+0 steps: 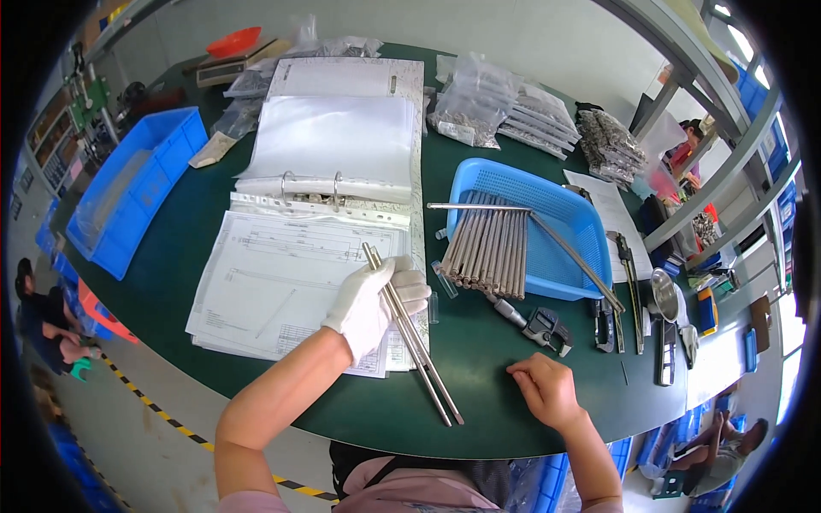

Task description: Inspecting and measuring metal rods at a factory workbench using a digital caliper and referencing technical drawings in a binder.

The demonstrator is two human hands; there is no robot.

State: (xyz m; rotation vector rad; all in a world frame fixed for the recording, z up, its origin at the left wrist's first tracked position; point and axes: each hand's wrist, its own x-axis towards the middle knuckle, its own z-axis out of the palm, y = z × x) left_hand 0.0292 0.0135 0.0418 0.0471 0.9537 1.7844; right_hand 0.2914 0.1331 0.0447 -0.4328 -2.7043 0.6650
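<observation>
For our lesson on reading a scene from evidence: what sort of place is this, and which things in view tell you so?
Probably a factory inspection or quality-check bench. A gloved left hand holds metal rods over engineering drawings in a ring binder; a blue basket holds more rods beside a digital caliper.

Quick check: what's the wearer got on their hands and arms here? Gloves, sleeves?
The left hand wears a white fabric glove ending at the wrist. The right hand is ungloved. Both forearms are uncovered; short pink sleeves show at the lower edge. No watch or jewellery visible.
</observation>
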